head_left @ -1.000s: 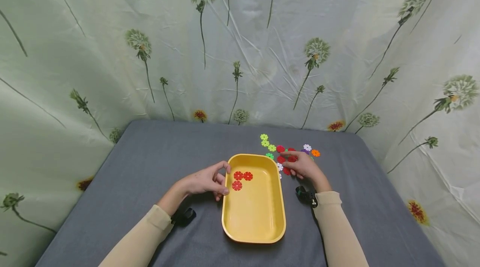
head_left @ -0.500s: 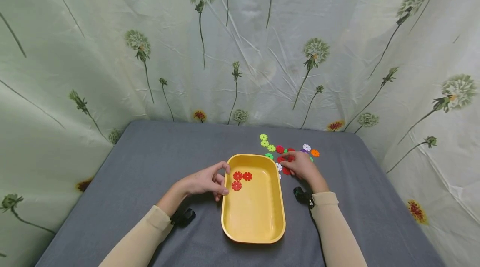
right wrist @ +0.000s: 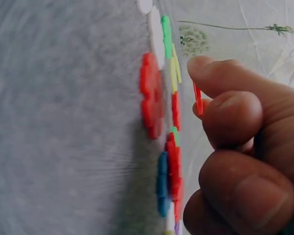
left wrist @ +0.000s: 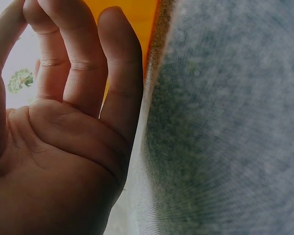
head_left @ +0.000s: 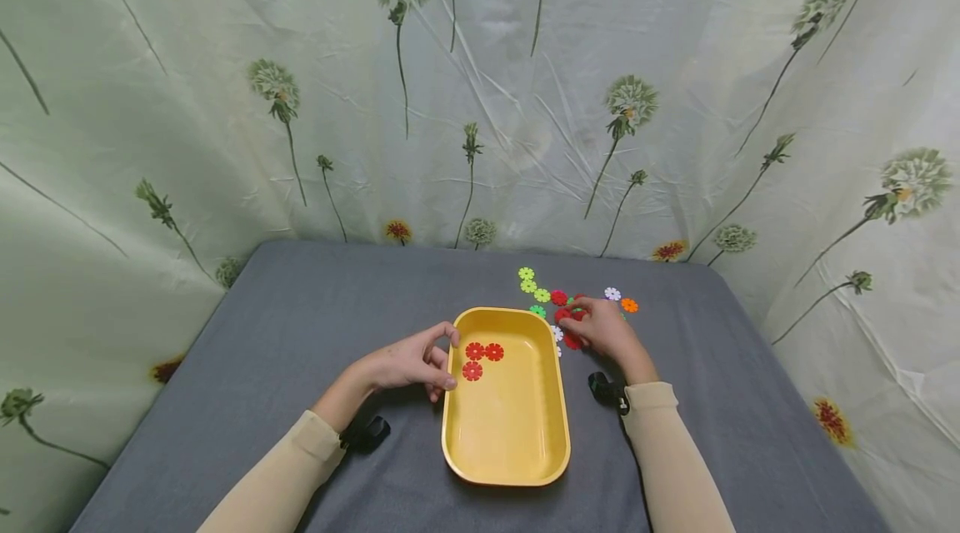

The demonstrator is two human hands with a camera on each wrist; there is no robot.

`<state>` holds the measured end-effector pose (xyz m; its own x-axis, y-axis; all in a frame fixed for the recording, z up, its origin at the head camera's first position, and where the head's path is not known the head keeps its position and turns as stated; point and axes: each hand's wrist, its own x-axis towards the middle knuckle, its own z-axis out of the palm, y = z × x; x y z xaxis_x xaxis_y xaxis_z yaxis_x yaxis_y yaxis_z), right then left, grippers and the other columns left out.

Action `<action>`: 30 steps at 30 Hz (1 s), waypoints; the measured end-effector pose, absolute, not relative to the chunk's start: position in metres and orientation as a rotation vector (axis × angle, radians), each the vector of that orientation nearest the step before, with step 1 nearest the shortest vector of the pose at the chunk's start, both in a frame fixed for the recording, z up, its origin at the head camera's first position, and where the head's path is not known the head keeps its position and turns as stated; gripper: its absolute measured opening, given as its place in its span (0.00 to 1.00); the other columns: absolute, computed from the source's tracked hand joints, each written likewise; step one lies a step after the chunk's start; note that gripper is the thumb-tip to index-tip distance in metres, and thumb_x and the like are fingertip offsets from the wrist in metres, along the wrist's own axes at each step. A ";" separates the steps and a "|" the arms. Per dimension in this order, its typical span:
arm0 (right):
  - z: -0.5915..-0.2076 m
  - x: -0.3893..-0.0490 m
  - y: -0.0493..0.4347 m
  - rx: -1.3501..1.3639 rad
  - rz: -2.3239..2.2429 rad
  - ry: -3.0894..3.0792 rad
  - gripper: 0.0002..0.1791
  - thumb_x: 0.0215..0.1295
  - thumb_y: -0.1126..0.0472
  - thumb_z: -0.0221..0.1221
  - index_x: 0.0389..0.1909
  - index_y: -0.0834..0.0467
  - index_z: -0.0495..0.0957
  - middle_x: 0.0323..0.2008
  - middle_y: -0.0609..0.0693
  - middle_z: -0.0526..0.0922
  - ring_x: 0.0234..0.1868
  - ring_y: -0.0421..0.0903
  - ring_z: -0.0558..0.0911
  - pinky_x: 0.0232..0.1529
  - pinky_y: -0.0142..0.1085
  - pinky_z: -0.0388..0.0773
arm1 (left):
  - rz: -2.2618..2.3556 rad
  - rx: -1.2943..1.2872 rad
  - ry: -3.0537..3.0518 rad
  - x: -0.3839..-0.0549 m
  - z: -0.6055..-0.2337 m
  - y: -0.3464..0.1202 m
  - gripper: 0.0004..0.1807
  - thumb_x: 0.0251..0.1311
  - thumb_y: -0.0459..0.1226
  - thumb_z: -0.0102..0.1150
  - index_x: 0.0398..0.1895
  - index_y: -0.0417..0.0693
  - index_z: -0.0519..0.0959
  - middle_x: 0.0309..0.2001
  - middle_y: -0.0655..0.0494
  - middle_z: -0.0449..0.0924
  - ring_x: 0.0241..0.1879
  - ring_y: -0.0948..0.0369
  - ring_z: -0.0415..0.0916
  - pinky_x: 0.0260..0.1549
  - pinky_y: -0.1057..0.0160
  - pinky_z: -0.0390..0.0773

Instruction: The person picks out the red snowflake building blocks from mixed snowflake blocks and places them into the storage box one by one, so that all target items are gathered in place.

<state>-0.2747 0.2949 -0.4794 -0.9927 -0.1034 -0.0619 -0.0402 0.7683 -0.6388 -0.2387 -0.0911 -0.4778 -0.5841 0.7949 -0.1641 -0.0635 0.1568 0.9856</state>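
Note:
My left hand [head_left: 411,361] holds the left rim of a yellow tray [head_left: 517,433], thumb and index finger at its edge. In the left wrist view the hand's [left wrist: 68,127] curled fingers overlap the orange-looking tray wall [left wrist: 132,29]. Inside the tray lie red flower-shaped plastic discs [head_left: 475,351], three in all, near the left wall. Beyond the tray's right side my right hand [head_left: 609,331] is over a cluster of discs. In the right wrist view that hand [right wrist: 245,127] pinches a thin red disc [right wrist: 198,95] between thumb and index finger, held apart from the discs lying below.
Loose discs lie behind and right of the tray: yellow-green ones [head_left: 528,286], a green one [head_left: 537,311], white [head_left: 612,293], orange [head_left: 629,305] and several red ones [head_left: 558,297]. A blue disc [right wrist: 162,183] shows in the right wrist view. A flowered curtain [head_left: 480,100] hangs behind the grey-covered table [head_left: 360,283].
My right hand's thumb and fingertips have drawn together over the red discs, and the hand has shifted slightly left. The left hand and tray stay in place.

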 end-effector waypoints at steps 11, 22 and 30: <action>-0.454 -0.268 0.289 -0.190 -1.082 2.917 0.24 0.70 0.55 0.70 0.61 0.65 0.80 0.14 0.48 0.74 0.13 0.44 0.70 0.19 0.33 0.68 | 1.508 0.703 1.730 -0.238 -0.476 -0.091 0.34 0.67 0.33 0.70 0.63 0.35 0.56 0.28 0.56 0.84 0.25 0.62 0.82 0.31 0.65 0.85; -0.421 -0.253 0.273 -0.383 -1.193 2.931 0.19 0.69 0.58 0.70 0.56 0.62 0.83 0.10 0.44 0.68 0.09 0.42 0.62 0.14 0.31 0.60 | 1.504 0.696 1.737 -0.238 -0.476 -0.090 0.34 0.66 0.34 0.70 0.63 0.37 0.57 0.28 0.56 0.84 0.25 0.62 0.82 0.31 0.65 0.85; -0.401 -0.240 0.256 -0.462 -1.291 2.892 0.18 0.66 0.60 0.72 0.54 0.62 0.83 0.10 0.42 0.64 0.10 0.39 0.57 0.15 0.30 0.53 | 1.506 0.697 1.737 -0.239 -0.477 -0.091 0.34 0.66 0.34 0.71 0.63 0.37 0.57 0.29 0.56 0.85 0.25 0.62 0.82 0.31 0.65 0.85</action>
<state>-0.2399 0.2558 -0.4014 -0.9566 -0.2370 0.1697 -0.2846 0.6331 -0.7198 -0.2388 -0.0909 -0.4768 -0.5925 0.7872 -0.1709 -0.0580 0.1699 0.9837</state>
